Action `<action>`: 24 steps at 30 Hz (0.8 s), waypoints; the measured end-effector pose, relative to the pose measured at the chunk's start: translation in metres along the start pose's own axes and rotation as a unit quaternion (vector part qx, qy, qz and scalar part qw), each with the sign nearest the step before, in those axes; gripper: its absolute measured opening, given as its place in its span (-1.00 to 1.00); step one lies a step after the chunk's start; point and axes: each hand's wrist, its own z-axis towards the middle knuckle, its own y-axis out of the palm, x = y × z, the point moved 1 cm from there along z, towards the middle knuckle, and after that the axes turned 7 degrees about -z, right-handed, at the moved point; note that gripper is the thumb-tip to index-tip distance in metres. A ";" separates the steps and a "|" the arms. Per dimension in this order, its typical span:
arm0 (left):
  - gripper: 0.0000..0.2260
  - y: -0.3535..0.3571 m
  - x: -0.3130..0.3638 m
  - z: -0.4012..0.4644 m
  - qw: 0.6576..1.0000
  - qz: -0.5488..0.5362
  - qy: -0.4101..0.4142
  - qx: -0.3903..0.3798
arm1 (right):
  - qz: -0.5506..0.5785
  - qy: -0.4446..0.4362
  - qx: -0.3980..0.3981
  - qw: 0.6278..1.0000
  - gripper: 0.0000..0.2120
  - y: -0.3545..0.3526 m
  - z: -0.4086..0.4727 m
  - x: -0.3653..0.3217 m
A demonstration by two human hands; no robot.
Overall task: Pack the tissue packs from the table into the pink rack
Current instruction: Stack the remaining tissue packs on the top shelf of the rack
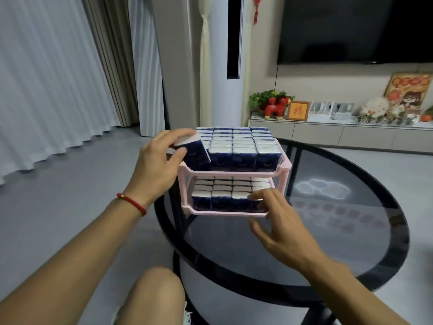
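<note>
A pink two-tier rack (286,168) stands on the round dark glass table (339,231). Both tiers hold rows of dark blue tissue packs (243,146) with white tops. My left hand (159,165) grips one tilted tissue pack (195,151) at the front-left corner of the upper tier, its lower end touching the rack's rim. My right hand (278,221) is at the front-right of the lower tier, fingers apart, fingertips on the front packs and thumb under the tray edge; it holds nothing.
The table's black rim (164,221) lies close to my knee (154,296). Beyond the table are a low TV cabinet (339,134) with ornaments, a wall TV (351,29), a standing air conditioner (225,66) and curtains (58,78) at left.
</note>
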 end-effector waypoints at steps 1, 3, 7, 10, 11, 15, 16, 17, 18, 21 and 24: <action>-0.63 0.002 -0.002 0.007 1.000 0.015 0.016 -0.003 | 0.002 0.001 0.010 1.000 -0.69 0.001 0.004 -0.001; -0.62 0.008 -0.009 0.016 0.998 0.040 0.048 -0.013 | 0.011 0.008 0.027 1.000 -0.70 0.002 0.011 -0.003; -0.64 0.020 -0.026 0.019 0.993 0.073 0.095 -0.021 | 0.004 0.013 0.071 0.997 -0.68 0.007 0.021 -0.003; -0.66 0.024 -0.035 0.019 0.992 0.085 0.093 -0.020 | -0.060 0.004 0.097 0.993 -0.58 0.009 0.031 -0.006; -0.67 0.025 -0.037 0.018 0.991 0.093 0.093 -0.021 | -0.087 0.001 0.102 0.991 -0.53 0.008 0.036 -0.007; -0.65 0.033 -0.044 0.012 0.993 0.090 0.070 -0.026 | -0.223 -0.012 0.068 0.972 -0.31 0.001 0.066 -0.011; -0.64 0.036 -0.045 0.008 0.995 0.074 0.056 -0.028 | -0.252 -0.008 0.052 0.966 -0.28 -0.001 0.075 -0.011; -0.62 0.040 -0.045 0.005 0.997 0.058 0.041 -0.029 | -0.275 -0.002 0.035 0.961 -0.27 -0.002 0.085 -0.009; -0.61 0.043 -0.046 0.002 0.998 0.047 0.031 -0.026 | -0.290 0.006 0.020 0.957 -0.26 -0.004 0.093 -0.008; -0.61 0.048 -0.047 -0.004 0.999 0.033 0.017 -0.006 | -0.304 0.018 -0.016 0.952 -0.28 -0.006 0.108 -0.006; -0.62 0.052 -0.049 -0.007 1.000 0.022 0.019 0.007 | -0.302 0.022 -0.024 0.953 -0.30 -0.006 0.110 -0.007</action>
